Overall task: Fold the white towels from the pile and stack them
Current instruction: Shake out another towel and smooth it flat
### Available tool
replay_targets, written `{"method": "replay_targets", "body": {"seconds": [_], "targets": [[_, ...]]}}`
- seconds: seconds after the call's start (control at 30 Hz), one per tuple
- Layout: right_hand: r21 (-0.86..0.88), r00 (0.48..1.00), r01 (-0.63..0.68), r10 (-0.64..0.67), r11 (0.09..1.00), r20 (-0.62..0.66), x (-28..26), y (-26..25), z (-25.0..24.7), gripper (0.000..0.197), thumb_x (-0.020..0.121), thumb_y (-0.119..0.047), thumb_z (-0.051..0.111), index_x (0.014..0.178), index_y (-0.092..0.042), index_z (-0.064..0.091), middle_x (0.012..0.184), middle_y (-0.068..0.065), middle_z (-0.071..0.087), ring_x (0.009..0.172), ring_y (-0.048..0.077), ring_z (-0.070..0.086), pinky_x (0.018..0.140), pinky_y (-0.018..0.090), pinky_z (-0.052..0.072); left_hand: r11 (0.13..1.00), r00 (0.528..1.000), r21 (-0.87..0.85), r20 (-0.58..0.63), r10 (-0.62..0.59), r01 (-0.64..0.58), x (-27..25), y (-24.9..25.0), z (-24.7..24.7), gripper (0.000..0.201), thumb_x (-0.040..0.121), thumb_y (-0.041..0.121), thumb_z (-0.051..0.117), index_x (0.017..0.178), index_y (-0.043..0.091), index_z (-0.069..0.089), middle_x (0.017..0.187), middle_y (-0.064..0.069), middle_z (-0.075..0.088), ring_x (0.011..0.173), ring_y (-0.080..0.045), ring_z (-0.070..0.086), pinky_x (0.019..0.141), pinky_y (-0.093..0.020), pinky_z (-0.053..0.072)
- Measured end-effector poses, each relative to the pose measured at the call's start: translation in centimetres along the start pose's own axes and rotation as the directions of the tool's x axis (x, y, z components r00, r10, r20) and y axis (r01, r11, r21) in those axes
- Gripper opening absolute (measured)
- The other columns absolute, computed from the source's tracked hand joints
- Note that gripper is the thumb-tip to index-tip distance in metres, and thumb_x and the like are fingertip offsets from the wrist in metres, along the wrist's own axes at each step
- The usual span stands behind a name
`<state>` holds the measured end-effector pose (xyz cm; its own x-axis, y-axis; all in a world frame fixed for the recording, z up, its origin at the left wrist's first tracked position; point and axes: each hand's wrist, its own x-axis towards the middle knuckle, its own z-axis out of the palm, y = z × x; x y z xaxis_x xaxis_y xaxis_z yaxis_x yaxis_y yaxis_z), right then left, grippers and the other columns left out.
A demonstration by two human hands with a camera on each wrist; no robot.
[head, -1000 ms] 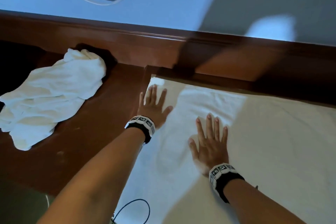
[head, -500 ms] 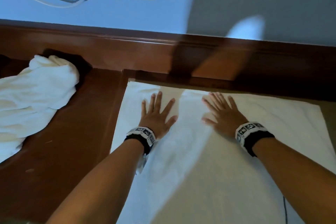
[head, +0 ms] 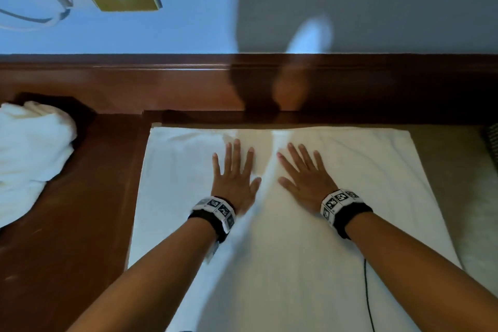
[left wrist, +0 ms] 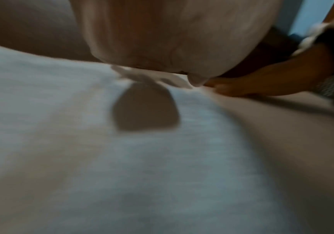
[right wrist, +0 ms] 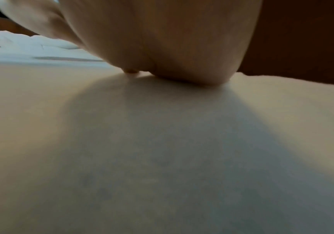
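Here I am watching the smoothing step, judged from how both palms lie: the left hand (head: 235,178) and the right hand (head: 305,179) are pressing flat, side by side, on the spread towel (head: 363,170), with fingers straight and slightly splayed and gripping nothing. The spread towel is lying open on the padded surface (head: 455,170), its far edge running just beside the wooden ledge (head: 188,81) and its left edge meeting the dark wooden top (head: 89,197). The right wrist view is showing the heel of the right hand resting on the cloth; the left wrist view is blurred, though it is showing the right hand's fingertips (left wrist: 222,88) down on the fabric. The pile of unfolded towels (head: 29,148) is sitting well apart at the left, on the wooden top. No folded stack is appearing in any view, so I am judging the task to be at an early stage. The next move is probably calling for each hand to pinch a corner or an edge and carry it across to the opposite side, keeping the edges aligned. A thin black cable (head: 367,291) is lying across the near part of the cloth and may be snagging a fold.
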<state>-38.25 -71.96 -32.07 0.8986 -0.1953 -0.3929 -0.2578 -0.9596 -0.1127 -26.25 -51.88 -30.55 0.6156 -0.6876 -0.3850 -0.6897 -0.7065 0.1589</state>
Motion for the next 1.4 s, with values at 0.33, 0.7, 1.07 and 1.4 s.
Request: {"method": "replay_targets", "body": {"seconds": [0.33,0.7,1.07,1.4], "targets": [[0.166,0.862,-0.505,0.502,0.847,0.066,-2.1,16.2,-2.5,0.065,0.102,-0.061,0.008,0.158,-0.036,-0.015,0.165,0.004,-0.027,0.153,0.025,-0.021,0.122,0.052,-0.013,0.999,0.987,-0.048,0.159,0.011,-0.003,0.3,6.1,2.9,0.079,0.096,0.076,0.007,0.153,0.038,-0.032,0.153,-0.008,-0.052,0.141,-0.028,-0.048,0.116,-0.063,-0.024],[0.721,0.538,-0.629,0.832,0.292,0.133,-3.5,20.9,-2.9,0.071,0.099,-0.041,0.057,0.156,-0.009,0.029,0.156,0.016,0.039,0.140,0.036,0.043,0.115,0.046,0.036,0.999,0.994,-0.040,0.112,-0.016,0.021,0.4,6.3,3.5,0.081,0.093,0.078,0.002,0.155,0.038,-0.031,0.156,-0.011,-0.048,0.144,-0.031,-0.045,0.117,-0.064,-0.022],[0.334,0.795,-0.446,0.539,0.830,-0.279,-4.2,16.1,-2.5,0.079,0.100,-0.056,0.042,0.161,-0.025,0.004,0.169,0.008,-0.010,0.155,0.032,-0.004,0.121,0.055,0.008,0.999,0.994,-0.024,0.107,-0.030,0.033,0.4,6.5,3.5,0.080,0.095,0.077,0.004,0.154,0.037,-0.032,0.156,-0.011,-0.048,0.144,-0.032,-0.044,0.118,-0.065,-0.018],[0.167,0.862,-0.442,0.469,0.882,-0.194,-9.0,13.7,0.1,0.075,0.098,-0.059,0.014,0.161,-0.024,-0.005,0.167,0.012,-0.016,0.154,0.033,-0.015,0.123,0.056,-0.005,1.000,0.994,-0.027,0.111,-0.011,0.014,0.4,6.5,3.4,0.081,0.094,0.078,0.004,0.153,0.037,-0.032,0.156,-0.012,-0.048,0.144,-0.033,-0.044,0.117,-0.066,-0.019]]}}
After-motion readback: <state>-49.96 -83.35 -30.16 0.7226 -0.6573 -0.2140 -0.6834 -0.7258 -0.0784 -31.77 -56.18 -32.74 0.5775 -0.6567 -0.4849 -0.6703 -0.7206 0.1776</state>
